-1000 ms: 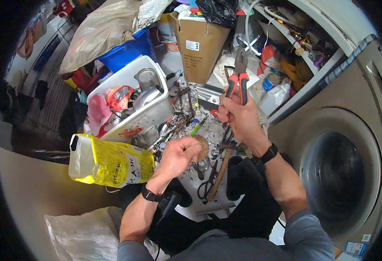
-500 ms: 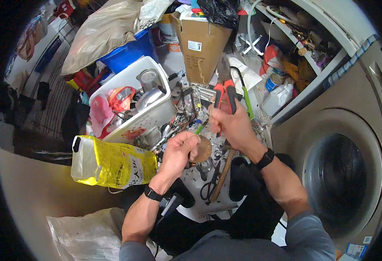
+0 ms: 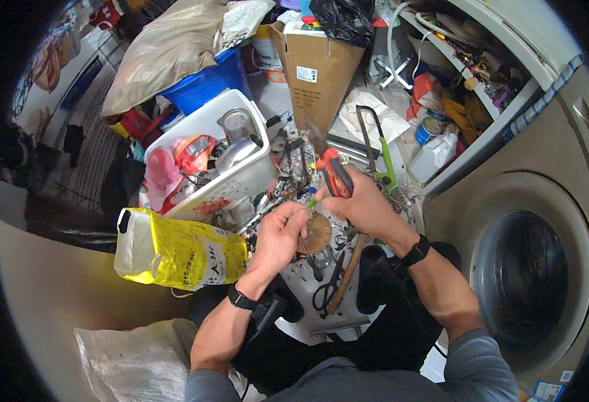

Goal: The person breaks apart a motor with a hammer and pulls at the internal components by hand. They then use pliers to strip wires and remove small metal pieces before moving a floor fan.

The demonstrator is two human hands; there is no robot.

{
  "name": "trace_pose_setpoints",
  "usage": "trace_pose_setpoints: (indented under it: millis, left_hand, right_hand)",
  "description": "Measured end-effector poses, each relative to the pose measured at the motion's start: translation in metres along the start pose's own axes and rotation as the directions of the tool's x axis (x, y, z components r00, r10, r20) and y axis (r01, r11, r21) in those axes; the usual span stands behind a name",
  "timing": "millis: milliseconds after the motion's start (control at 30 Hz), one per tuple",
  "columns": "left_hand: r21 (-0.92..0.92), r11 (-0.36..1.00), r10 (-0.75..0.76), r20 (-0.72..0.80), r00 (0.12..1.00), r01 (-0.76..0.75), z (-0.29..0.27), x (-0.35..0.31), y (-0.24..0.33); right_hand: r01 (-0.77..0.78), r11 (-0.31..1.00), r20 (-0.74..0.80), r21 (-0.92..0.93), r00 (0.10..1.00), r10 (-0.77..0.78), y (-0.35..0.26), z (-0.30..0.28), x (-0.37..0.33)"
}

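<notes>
Closed around the red-and-black handles of pliers [image 3: 335, 175], my right hand [image 3: 368, 209] is raised a little; the jaws point away and are blurred. My left hand [image 3: 282, 231] pinches a small green piece [image 3: 312, 203], its kind too small to make out. The two hands are close together, the right one's fingers beside the green piece. Below them lies a round brown wooden block [image 3: 317, 232] among scattered scraps. Nearer to me are black-handled scissors [image 3: 324, 295] and a wooden tool handle [image 3: 346, 275].
To the left stand a white bin [image 3: 241, 175] of mixed items and a yellow bag [image 3: 187, 248]. A cardboard box [image 3: 316, 80] and a green-handled hacksaw [image 3: 385, 161] are at the back. A front-loading washing machine [image 3: 455, 201] borders the right, near a cluttered shelf [image 3: 472, 157].
The pliers have come down and tilted left, and my right hand has moved nearer to my left. My left hand still pinches the green piece. The view has shifted slightly.
</notes>
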State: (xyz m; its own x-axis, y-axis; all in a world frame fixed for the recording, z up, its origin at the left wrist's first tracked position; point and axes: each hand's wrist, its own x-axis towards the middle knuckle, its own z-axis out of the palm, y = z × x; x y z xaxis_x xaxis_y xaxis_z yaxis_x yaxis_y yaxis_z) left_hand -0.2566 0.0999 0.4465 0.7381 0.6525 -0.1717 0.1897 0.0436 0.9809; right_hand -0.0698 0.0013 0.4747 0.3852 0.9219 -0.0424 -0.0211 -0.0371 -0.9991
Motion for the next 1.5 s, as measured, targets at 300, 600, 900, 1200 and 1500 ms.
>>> trace_pose_setpoints:
  millis: [300, 600, 900, 1200, 1500]
  left_hand:
    - [0.235, 0.966, 0.114, -0.024, 0.993, -0.105, 0.002, -0.002, 0.002]
    - [0.588, 0.672, 0.58, -0.038, 0.814, -0.451, 0.005, -0.006, 0.014]
    - [0.66, 0.552, 0.625, 0.078, 0.777, -0.51, 0.0, -0.006, 0.018]
    - [0.264, 0.957, 0.145, -0.072, 0.987, -0.122, 0.008, -0.006, 0.016]
    - [-0.2, 0.975, -0.082, 0.06, 0.995, 0.093, -0.002, 0.002, 0.0]
  right_hand:
    - [0.025, 0.986, 0.008, -0.165, 1.0, -0.023, 0.021, 0.009, 0.0]
    - [0.003, 0.972, 0.024, -0.235, 1.0, 0.003, 0.018, 0.012, -0.002]
    - [0.006, 0.992, 0.021, -0.127, 1.0, -0.004, 0.017, 0.014, -0.007]
    - [0.047, 0.975, 0.051, -0.217, 0.998, -0.037, 0.011, 0.014, -0.009]
    - [0.11, 0.923, 0.002, -0.369, 0.993, -0.118, 0.011, 0.018, -0.015]
